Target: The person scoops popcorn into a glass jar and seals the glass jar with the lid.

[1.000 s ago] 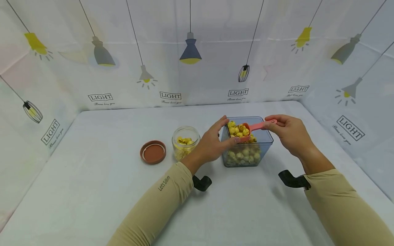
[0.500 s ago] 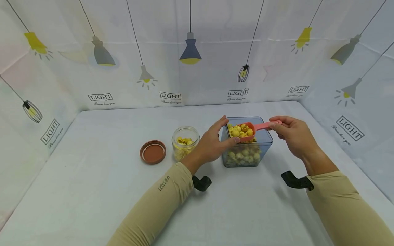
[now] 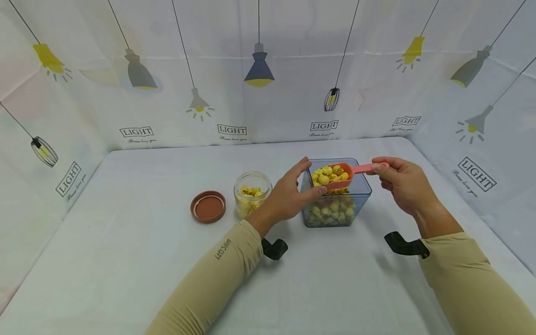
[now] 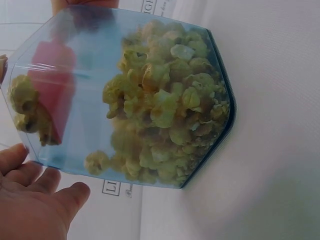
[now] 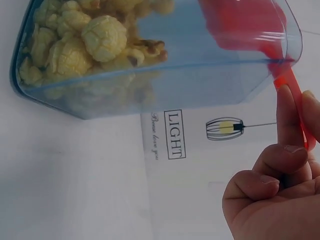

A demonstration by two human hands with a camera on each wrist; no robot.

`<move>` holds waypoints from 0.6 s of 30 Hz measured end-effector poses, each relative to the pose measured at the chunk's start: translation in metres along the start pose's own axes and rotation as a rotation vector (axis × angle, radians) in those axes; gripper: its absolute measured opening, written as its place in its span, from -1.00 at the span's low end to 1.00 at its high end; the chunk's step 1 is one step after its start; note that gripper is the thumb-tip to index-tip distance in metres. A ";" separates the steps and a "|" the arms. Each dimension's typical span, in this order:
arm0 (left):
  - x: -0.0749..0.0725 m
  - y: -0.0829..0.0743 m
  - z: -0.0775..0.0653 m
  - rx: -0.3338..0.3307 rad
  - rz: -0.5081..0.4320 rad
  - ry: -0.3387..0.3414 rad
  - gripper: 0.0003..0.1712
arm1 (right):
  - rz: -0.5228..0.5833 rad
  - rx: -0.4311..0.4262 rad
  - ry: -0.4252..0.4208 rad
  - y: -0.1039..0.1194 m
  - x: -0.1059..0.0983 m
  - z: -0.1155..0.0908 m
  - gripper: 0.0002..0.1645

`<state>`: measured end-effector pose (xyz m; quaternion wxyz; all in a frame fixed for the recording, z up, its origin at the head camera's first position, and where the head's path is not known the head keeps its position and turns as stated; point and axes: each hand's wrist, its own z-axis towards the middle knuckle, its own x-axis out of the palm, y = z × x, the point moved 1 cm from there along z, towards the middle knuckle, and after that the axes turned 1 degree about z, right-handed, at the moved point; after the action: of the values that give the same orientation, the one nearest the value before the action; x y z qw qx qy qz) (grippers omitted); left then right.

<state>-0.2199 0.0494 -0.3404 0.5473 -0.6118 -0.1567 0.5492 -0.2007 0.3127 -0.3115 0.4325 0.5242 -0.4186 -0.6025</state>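
A clear blue-tinted bin (image 3: 356, 209) of popcorn stands on the table, right of centre. My left hand (image 3: 286, 193) rests against its left side, fingers spread and mostly straight, thumb tip near the front rim. My right hand (image 3: 404, 184) pinches the handle of a pink scoop (image 3: 363, 168) between thumb and fingers. The scoop's bowl, heaped with popcorn (image 3: 331, 174), is level with the bin's rim. Through the bin wall in the left wrist view, the scoop (image 4: 52, 85) sits above the remaining popcorn (image 4: 165, 100). In the right wrist view, the other fingers are curled below the handle.
A glass jar (image 3: 252, 179), uncovered and partly filled with popcorn, stands left of the bin, partly behind my left forearm. Beside it lies a round reddish-brown lid (image 3: 208, 207). White cloth with printed lamps (image 3: 259, 70) hangs behind the table (image 3: 125, 232).
My right hand has drawn the scoop slightly right and up. More of its popcorn-filled bowl shows above the bin. My left hand and the bin have stayed put.
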 end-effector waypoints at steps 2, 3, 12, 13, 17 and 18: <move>0.000 0.000 0.000 -0.001 -0.001 0.001 -0.14 | 0.068 -0.002 0.006 0.000 -0.002 0.000 -0.53; 0.000 0.000 0.000 -0.003 -0.001 0.003 -0.14 | 0.099 -0.005 0.005 0.000 -0.003 0.000 -0.56; -0.001 -0.001 0.000 -0.006 -0.010 0.013 -0.13 | 0.291 -0.052 0.018 0.002 -0.011 -0.001 -0.74; -0.001 -0.001 0.000 -0.007 -0.008 0.014 -0.12 | 0.303 -0.052 0.017 0.002 -0.011 -0.001 -0.74; -0.001 -0.002 0.001 -0.013 0.009 0.012 -0.12 | 0.301 -0.037 0.011 0.002 -0.009 -0.003 -0.73; -0.001 -0.002 0.001 -0.013 0.014 0.011 -0.12 | 0.296 -0.036 0.013 0.002 -0.008 -0.003 -0.73</move>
<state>-0.2202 0.0494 -0.3383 0.5403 -0.6194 -0.1531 0.5486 -0.1968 0.3200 -0.3080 0.5283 0.4528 -0.4777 -0.5363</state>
